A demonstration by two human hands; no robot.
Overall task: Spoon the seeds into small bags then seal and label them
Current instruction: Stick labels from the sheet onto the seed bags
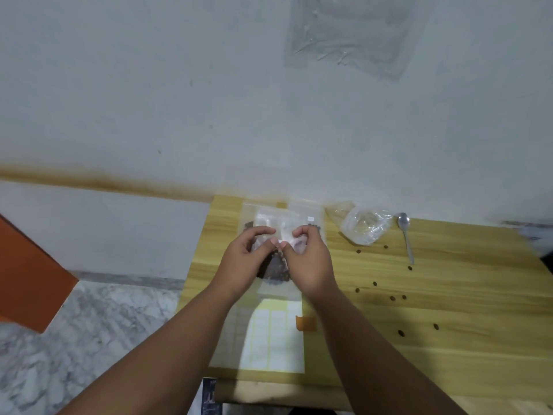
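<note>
Both hands hold a small clear bag of dark seeds (pixel 274 269) above the wooden table (pixel 449 295). My left hand (pixel 244 262) pinches the bag's top edge from the left. From the right, my right hand (pixel 305 259) pinches the same edge. A sheet of white labels (pixel 273 336) lies on the table below the hands. Behind the hands lie other small bags (pixel 287 217), some with seeds, one bearing a small white label (pixel 311 218). A metal spoon (pixel 406 235) lies to the right.
A crumpled clear plastic bag (pixel 365 224) sits beside the spoon. Several loose seeds (pixel 392 298) are scattered over the right half of the table. A white wall rises behind; marble floor (pixel 89 339) and an orange object (pixel 27 280) are at the left.
</note>
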